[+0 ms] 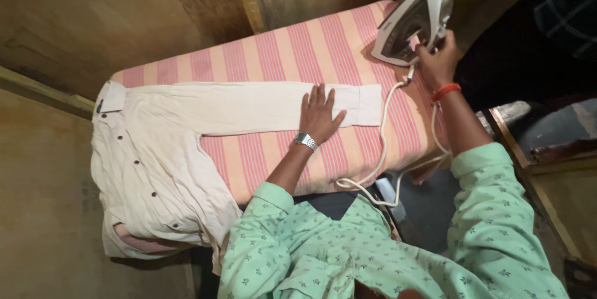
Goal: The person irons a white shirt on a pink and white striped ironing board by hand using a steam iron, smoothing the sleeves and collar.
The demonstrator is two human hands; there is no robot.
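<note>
On the shirt sleeve (pixel 273 107), the left hand (pixel 319 115) lies flat with its fingers spread, pressing the cloth down. The right hand (pixel 437 63) is closed around the handle of the iron (pixel 413 19), which stands tipped up at the far end of the striped board (pixel 311 50). A white cord (pixel 385 150) runs from the iron down over the board's edge. The rest of the shirt (pixel 149 168) hangs off the other end.

Cream shirt (pixel 186 143), pink-striped board cover (pixel 298 50)

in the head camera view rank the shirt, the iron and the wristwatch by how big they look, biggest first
1. shirt
2. iron, though it is raised nearer the camera, which may enlarge it
3. wristwatch
</note>
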